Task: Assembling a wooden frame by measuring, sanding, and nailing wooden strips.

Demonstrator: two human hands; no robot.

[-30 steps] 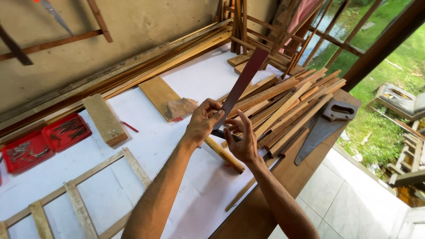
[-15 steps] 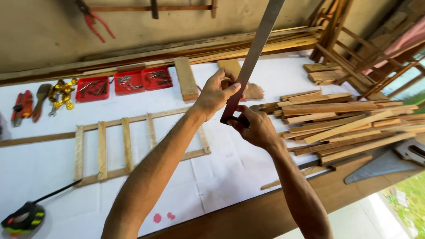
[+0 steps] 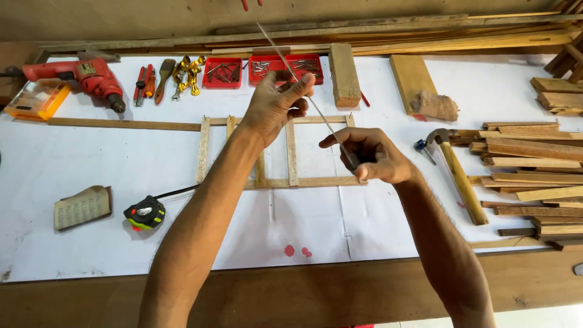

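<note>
Both of my hands hold a long thin metal ruler, seen edge-on and slanting from upper left to lower right. My left hand pinches its middle between thumb and fingers. My right hand grips its lower end. The ruler hangs over a ladder-like wooden frame, which lies flat on the white sheet covering the bench. The ruler's upper tip reaches past the red trays of nails.
A hammer and a stack of wooden slats lie to the right. A tape measure and a sandpaper block sit at the left. A red drill, hand tools and a wood block line the back.
My view has swung left, from the slat pile to the frame. The ruler has turned from flat-on to edge-on, and my hands have moved apart along it.
</note>
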